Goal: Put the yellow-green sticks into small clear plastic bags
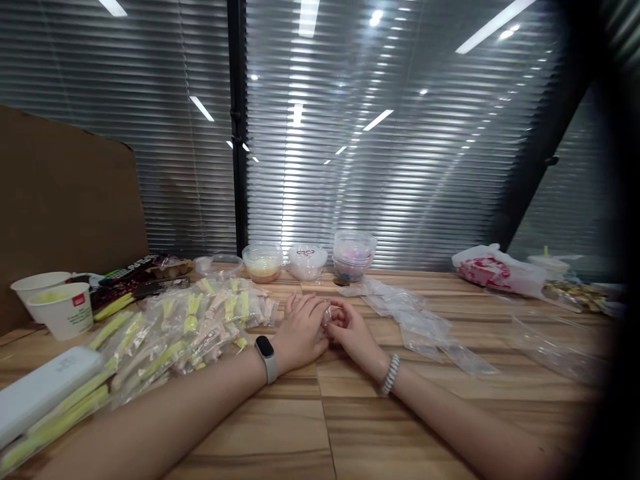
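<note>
Both hands meet over the middle of the wooden table [280, 427]. My left hand [304, 331], below a wrist with a grey band, has its fingers curled close together against the other hand. My right hand [353, 333], with a bead bracelet at the wrist, is closed in a pinch on a small piece of clear plastic [327, 317] between the hands. What the left fingers hold, if anything, is hidden. Left of the hands lies a pile of clear packets [200, 320] with yellow and pale pink contents. Flat clear bags [420, 317] lie to the right.
Clear tubs [354, 253] and bowls [263, 261] line the back edge before the blinds. Paper cups [63, 312], a white box [47, 387] and a cardboard panel [70, 207] stand left. A plastic bag [500, 270] lies back right.
</note>
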Tool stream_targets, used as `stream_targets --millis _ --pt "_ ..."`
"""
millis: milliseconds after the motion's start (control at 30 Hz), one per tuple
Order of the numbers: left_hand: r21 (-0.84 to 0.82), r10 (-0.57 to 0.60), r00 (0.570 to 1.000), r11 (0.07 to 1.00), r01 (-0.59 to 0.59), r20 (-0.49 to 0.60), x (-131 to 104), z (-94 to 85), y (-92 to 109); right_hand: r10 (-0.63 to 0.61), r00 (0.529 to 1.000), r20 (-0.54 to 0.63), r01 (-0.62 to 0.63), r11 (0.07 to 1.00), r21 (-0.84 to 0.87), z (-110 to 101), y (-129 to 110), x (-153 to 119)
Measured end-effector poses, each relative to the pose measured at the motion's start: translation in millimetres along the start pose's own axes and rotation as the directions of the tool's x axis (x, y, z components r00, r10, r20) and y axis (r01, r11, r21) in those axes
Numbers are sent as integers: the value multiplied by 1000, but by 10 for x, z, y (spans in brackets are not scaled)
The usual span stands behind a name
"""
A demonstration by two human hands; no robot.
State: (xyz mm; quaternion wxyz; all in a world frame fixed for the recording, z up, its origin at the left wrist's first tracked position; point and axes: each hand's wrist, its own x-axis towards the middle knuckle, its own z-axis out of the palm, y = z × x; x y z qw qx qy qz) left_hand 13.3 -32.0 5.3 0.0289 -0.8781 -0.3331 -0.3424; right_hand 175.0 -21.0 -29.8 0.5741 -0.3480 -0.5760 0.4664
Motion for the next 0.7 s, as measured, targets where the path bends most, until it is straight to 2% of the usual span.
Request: stream_targets --millis 233,300,367,467,533,600,667,700 --pt "15 -68 997 998 68 -34 -15 45 -39 10 1000 -3 -10 996 -85 -34 -18 -33" --pt "5 -63 998 998 63 -31 -19 49 -53 -26 997 -66 18 993 -116 -33 -26 -29" --pt "-2 -50 999 999 50 -22 -21 47 -61 -139 973 -182 106 978 -181 -24 -116 -30" --pt "-6 -41 999 999 41 -5 -21 49 -68 -344 890 -300 264 924 -278 8 -528 -118" --pt "-12 -36 999 999 36 10 -20 57 -74 -457 863 -213 382 869 -316 19 -960 -292" --pt "-24 -26 999 999 26 26 -21 68 -83 -507 860 53 488 789 -374 -21 -1374 -556" --pt "-41 -16 999 999 18 32 -26 78 -95 -370 922 113 384 841 -381 -129 -1619 -842" --pt "-48 -14 999 999 16 30 -29 84 -103 -306 949 72 310 877 -367 -203 -1652 -962"
